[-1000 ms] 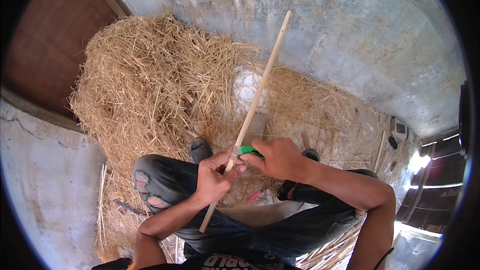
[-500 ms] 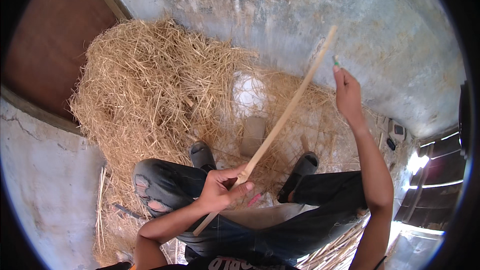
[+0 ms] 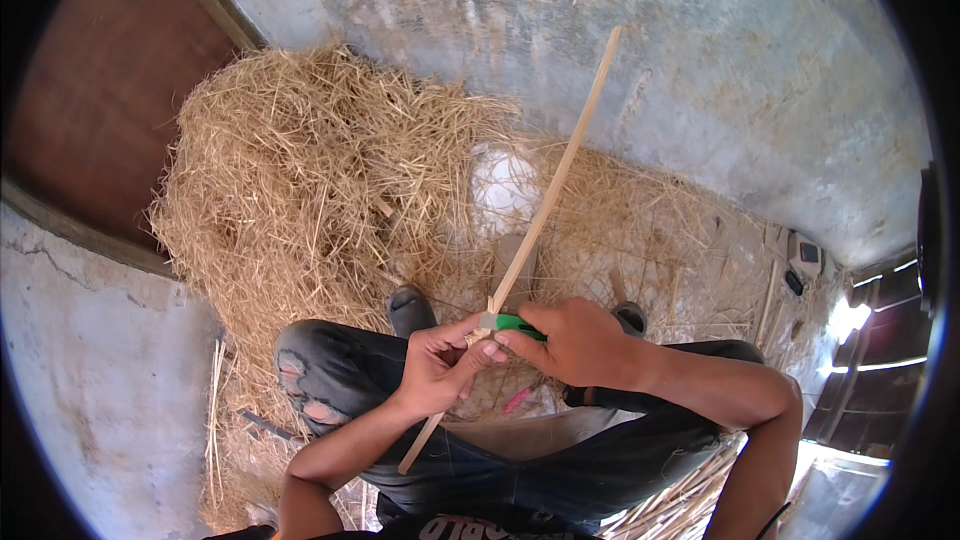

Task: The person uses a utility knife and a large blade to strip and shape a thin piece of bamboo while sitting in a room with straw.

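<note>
A long pale strip of bamboo [image 3: 559,175] slants up from my lap toward the wall. My left hand [image 3: 436,370] is closed around its lower part, at a node with frayed shavings. My right hand [image 3: 583,342] grips a green-handled knife [image 3: 516,325]. Its grey blade end touches the strip just above my left fingers. Most of the handle is hidden in my right hand.
A big heap of straw-like shavings [image 3: 300,175] lies at the far left against the wall [image 3: 720,60]. A grey block [image 3: 512,275] rests on the littered floor between my sandals. More thin strips [image 3: 675,500] lie at the lower right. A pink object [image 3: 518,399] is near my lap.
My right hand has come down and left from the far right, bringing the knife onto the strip beside my left hand. The strip's far end has swung left.
</note>
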{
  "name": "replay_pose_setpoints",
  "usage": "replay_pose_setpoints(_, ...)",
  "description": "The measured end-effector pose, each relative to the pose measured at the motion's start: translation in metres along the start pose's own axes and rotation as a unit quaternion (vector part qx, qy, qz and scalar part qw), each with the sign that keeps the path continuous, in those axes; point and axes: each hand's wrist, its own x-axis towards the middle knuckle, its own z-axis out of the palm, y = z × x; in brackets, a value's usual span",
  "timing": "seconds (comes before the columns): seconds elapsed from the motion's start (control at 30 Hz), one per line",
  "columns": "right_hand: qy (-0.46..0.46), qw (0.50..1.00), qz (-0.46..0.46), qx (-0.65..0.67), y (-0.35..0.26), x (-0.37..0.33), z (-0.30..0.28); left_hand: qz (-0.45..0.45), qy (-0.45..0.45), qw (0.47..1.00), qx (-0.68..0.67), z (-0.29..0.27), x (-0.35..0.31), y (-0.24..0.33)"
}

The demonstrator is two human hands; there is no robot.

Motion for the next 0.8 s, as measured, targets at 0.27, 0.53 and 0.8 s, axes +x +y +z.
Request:
replay_pose_setpoints(0.27, -0.009, 0.998, -0.002, 0.054, 0.002, -0.009, 0.010, 0.017, -0.015, 1.000, -0.018, -0.001, -0.003, -0.008)
replay_pose_setpoints(0.53, 0.085, 0.994, 0.038, -0.064, 0.015, 0.006, -0.007, -0.038, -0.011, 0.999, 0.015, -0.001, 0.001, 0.000)
replay_pose_setpoints(0.8, 0.274, 0.931, 0.225, -0.089, 0.170, 0.040, -0.092, -0.086, -0.055, 0.995, -0.021, -0.004, -0.015, -0.012)
